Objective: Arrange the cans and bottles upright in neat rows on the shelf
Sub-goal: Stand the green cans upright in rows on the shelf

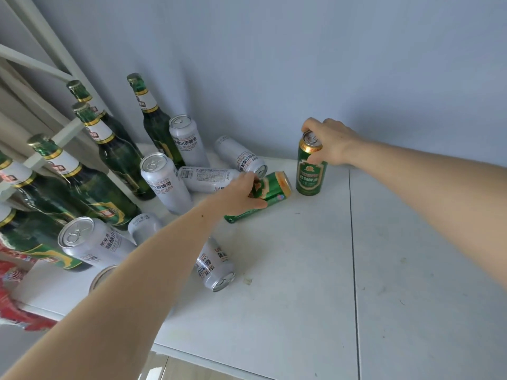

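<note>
My right hand (330, 141) grips the top rim of an upright green can (310, 171) near the back wall. A second green can (271, 189) lies on its side on the white shelf (301, 270), and my left hand (244, 192) wraps around it. Beside it lies a flat green packet (241, 213). Silver cans fill the left: three stand upright (164, 182), (186, 141), (93, 242), and others lie on their sides (238, 154), (205, 178), (215, 263). Several green glass bottles (153, 119) stand upright at the far left.
A grey-blue wall (301, 64) closes the back of the shelf. White frame bars (44, 69) run along the left side. A seam (352, 242) splits the shelf surface, with bare board to its right. The shelf's front edge (205, 360) lies near my arms.
</note>
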`<state>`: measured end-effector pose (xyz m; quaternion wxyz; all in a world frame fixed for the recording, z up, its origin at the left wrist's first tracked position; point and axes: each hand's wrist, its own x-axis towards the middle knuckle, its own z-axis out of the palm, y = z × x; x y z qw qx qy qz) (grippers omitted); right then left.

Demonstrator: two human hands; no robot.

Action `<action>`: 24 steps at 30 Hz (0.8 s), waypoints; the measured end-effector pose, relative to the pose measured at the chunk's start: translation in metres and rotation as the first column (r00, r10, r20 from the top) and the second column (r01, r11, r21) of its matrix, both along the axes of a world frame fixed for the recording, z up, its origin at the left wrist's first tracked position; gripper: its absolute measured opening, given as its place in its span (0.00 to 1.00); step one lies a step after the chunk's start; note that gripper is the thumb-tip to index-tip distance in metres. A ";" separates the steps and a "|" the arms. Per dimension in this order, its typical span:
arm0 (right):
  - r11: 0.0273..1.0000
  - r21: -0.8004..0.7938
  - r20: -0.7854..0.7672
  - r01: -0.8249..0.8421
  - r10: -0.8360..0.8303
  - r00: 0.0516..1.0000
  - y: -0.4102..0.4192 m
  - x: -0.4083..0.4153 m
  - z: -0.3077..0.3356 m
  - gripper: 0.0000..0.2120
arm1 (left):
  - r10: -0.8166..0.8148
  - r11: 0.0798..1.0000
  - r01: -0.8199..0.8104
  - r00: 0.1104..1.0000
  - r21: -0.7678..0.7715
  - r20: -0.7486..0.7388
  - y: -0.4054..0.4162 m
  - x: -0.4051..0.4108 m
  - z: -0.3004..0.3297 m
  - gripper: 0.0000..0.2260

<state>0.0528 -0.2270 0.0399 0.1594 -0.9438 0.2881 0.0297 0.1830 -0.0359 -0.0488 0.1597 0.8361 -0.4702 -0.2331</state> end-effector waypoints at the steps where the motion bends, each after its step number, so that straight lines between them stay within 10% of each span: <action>1: 1.000 -0.001 -0.005 0.007 -0.007 1.000 -0.003 -0.005 0.001 0.30 | 0.078 0.995 -0.081 0.996 -0.061 -0.041 -0.003 -0.004 0.000 0.29; 9: 1.000 0.006 -0.023 0.025 -0.025 0.999 -0.016 -0.035 0.003 0.31 | 0.439 0.731 -0.587 0.795 -0.349 -0.418 -0.019 -0.034 -0.015 0.29; 24: 0.993 0.050 0.054 0.106 -0.109 0.993 -0.012 -0.041 -0.009 0.34 | 0.437 0.679 -0.609 0.785 -0.411 -0.440 0.014 -0.053 -0.020 0.34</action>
